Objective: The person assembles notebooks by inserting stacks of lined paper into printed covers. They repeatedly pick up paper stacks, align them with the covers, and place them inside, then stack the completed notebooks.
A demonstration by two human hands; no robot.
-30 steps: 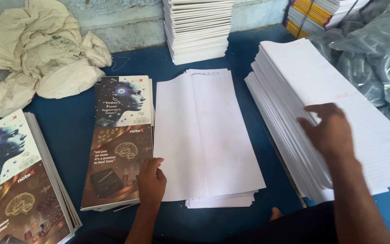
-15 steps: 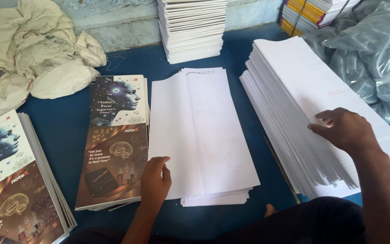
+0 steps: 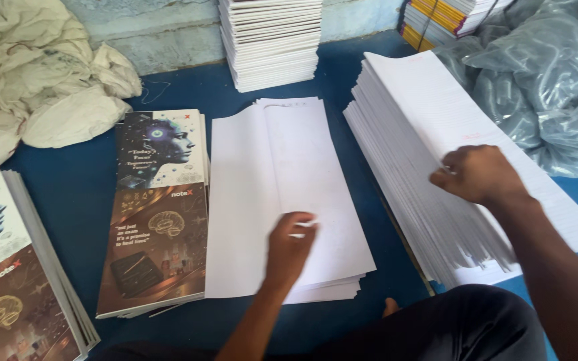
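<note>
My left hand point(image 3: 289, 249) lies flat on a low pile of long white sheets point(image 3: 282, 160) in the middle of the blue table, fingers pressing on the top sheet. My right hand point(image 3: 479, 174) rests on a tall stack of white ruled sheets point(image 3: 423, 113) to the right, fingertips at the stack's fanned left edge. To the left of the low pile lies a stack of printed covers point(image 3: 158, 207) showing a face and a brain drawing.
A second stack of printed covers point(image 3: 8, 267) is at the far left. Crumpled cream cloth point(image 3: 41, 87) lies at the back left. A tall pile of bound white books point(image 3: 272, 40) stands at the back, grey plastic bags point(image 3: 536, 80) at the right.
My left hand has slid right, from the pile's left edge onto its middle. My right hand stays on the tall stack, fingers now at its edge.
</note>
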